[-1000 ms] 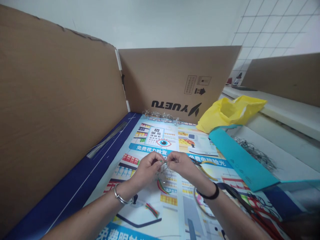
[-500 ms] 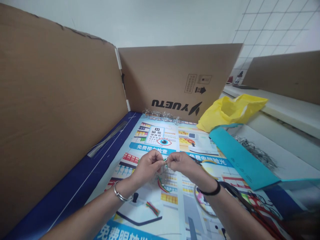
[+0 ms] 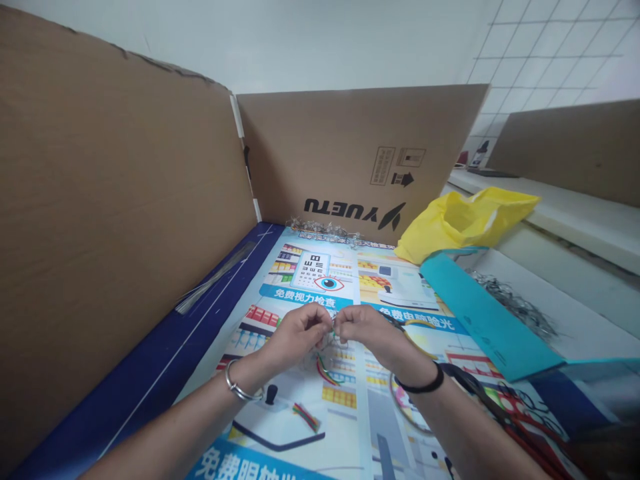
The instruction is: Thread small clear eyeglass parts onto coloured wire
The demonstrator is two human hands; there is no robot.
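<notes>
My left hand (image 3: 303, 333) and my right hand (image 3: 367, 328) meet over the printed sheet, fingertips pinched close together. Between them is a thin, pale wire (image 3: 332, 339) with a bit of green on it; its exact shape is too fine to make out. The fingers of both hands are closed on it. Just below lie thin red, yellow and green strands (image 3: 327, 373), curved on the sheet. Nearer to me, a short bundle of coloured strands (image 3: 306, 417) rests by itself, left of the middle.
Cardboard walls (image 3: 280, 153) stand left and behind. A tangled row of wire pieces (image 3: 325, 231) runs along the back. Thin clear strips (image 3: 215, 280) lie left. To the right are a yellow bag (image 3: 465, 223), a teal box (image 3: 493, 327) holding grey wires (image 3: 515, 303), and dark-handled tools (image 3: 475, 390).
My fingertips have shifted slightly, and the green bit now sits a little lower between them. The strands on the sheet, the box and the bag stay in place.
</notes>
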